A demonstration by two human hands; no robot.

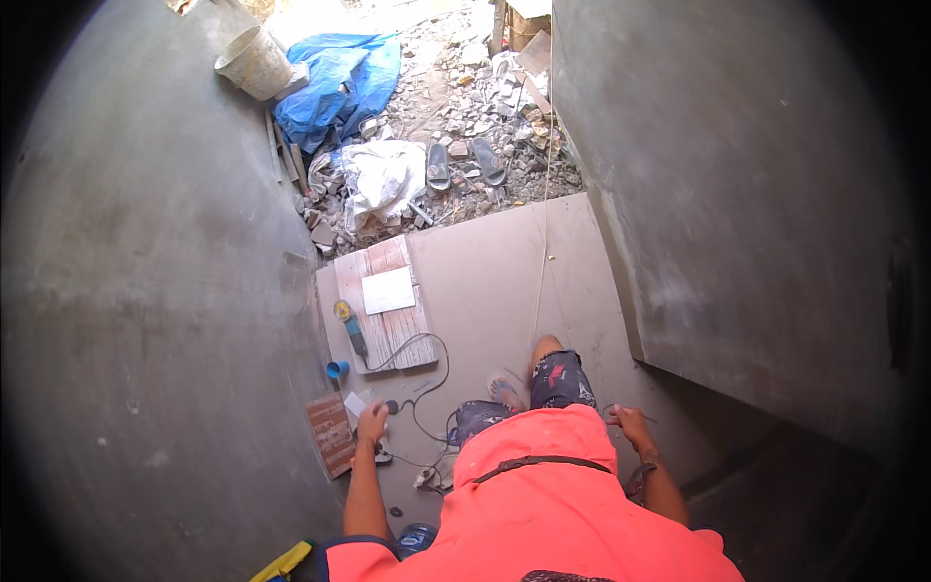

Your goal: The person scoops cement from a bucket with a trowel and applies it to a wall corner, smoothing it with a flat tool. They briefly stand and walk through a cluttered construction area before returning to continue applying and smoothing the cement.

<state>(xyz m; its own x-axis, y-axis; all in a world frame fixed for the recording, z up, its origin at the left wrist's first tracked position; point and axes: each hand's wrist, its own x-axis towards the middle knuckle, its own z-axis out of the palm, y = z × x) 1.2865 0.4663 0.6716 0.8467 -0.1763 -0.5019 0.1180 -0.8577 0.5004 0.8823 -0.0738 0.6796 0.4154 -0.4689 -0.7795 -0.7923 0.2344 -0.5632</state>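
Observation:
My left hand (372, 423) is at the left with its fingers curled in; whatever they hold, if anything, is too small to make out. Beside it are a small white piece (355, 404), a dark round thing (392, 406) and a brown wood-patterned tile (331, 436). My right hand (630, 421), out by my right knee, is closed on a thin dark item (652, 419) of a kind I cannot tell. Farther ahead, an angle grinder (351, 328) lies on a wood-patterned board (396, 339) next to a white tile (389, 291).
A blue cup (337, 370) stands by the left wall (175, 242). The grinder's cord (447, 373) loops over the floor (485, 281). A string (546, 228) runs forward to rubble (465, 87), where slippers (488, 162), a white sack (385, 177), a blue tarp (339, 82) and a bucket (255, 64) lie.

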